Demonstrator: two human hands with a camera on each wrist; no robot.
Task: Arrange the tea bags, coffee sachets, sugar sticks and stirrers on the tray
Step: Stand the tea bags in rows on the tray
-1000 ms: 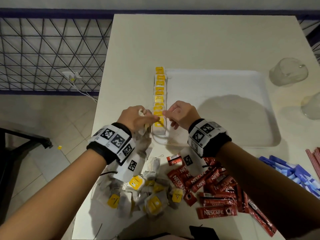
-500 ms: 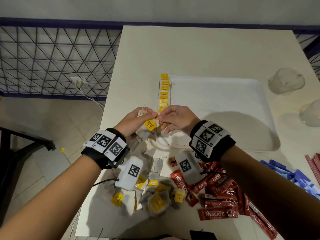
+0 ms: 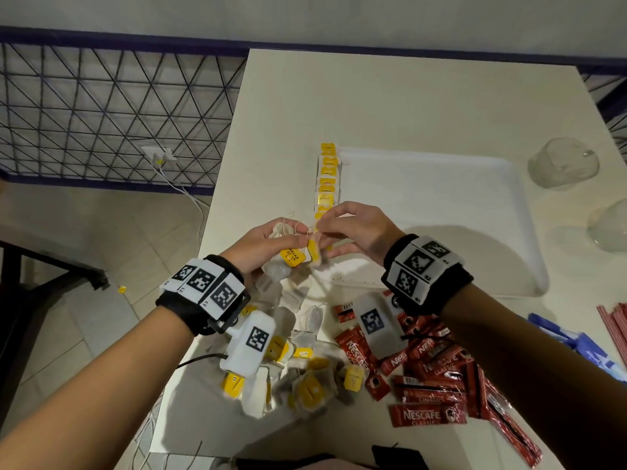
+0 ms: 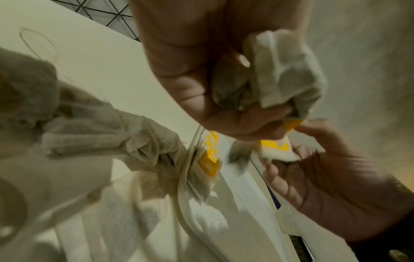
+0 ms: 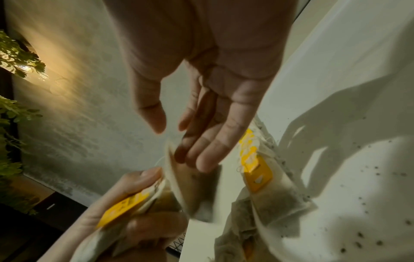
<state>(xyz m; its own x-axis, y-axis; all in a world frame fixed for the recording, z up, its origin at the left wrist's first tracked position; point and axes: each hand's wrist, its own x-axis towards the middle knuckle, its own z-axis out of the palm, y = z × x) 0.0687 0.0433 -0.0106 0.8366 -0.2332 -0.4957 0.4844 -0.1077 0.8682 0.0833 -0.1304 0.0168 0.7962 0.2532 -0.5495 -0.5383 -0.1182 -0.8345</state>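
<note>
My left hand grips a bunch of tea bags with yellow tags, just above the near left corner of the white tray. My right hand meets it from the right and pinches one tea bag out of the bunch. In the left wrist view that tea bag lies on the right hand's fingers. A row of tea bags lines the tray's left edge. Loose tea bags are heaped below my left wrist.
Red coffee sachets are piled near the table's front. Blue sugar sticks and red stirrers lie at the right edge. Two clear glasses stand right of the tray. A wire fence and floor lie left of the table.
Both hands have lifted off the near end of the tea bag row and drawn back. The right hand has closed in on the bunch held by the left.
</note>
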